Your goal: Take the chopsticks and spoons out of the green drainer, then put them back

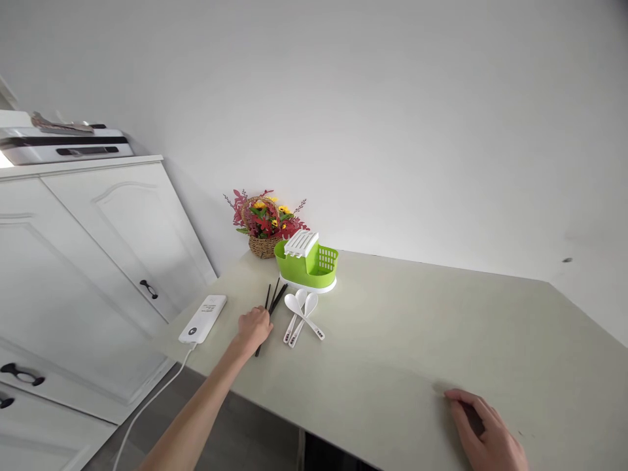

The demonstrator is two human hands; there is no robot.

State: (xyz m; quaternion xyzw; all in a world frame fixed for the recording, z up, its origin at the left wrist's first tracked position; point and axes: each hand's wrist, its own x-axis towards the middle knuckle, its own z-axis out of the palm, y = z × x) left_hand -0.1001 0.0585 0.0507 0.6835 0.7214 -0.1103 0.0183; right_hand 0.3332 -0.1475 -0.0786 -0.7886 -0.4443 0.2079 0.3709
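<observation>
Black chopsticks [279, 299] under the left hand [255, 327], at seven o'clock from the green caddy [294, 267], fingers bent down over them, impossible to tell from above whether gripped tight or merely covered. At six o'clock from the caddy, just beside the chopsticks, three white spoons [311, 303], crossed on the pale tabletop [392, 327]; at eight, a white power bank [203, 318]; between ten and eleven, a flower basket [265, 247]. Well apart, toward four o'clock, the right hand [485, 428], fingers loosely curled, thumb and forefinger parted by a gap.
</observation>
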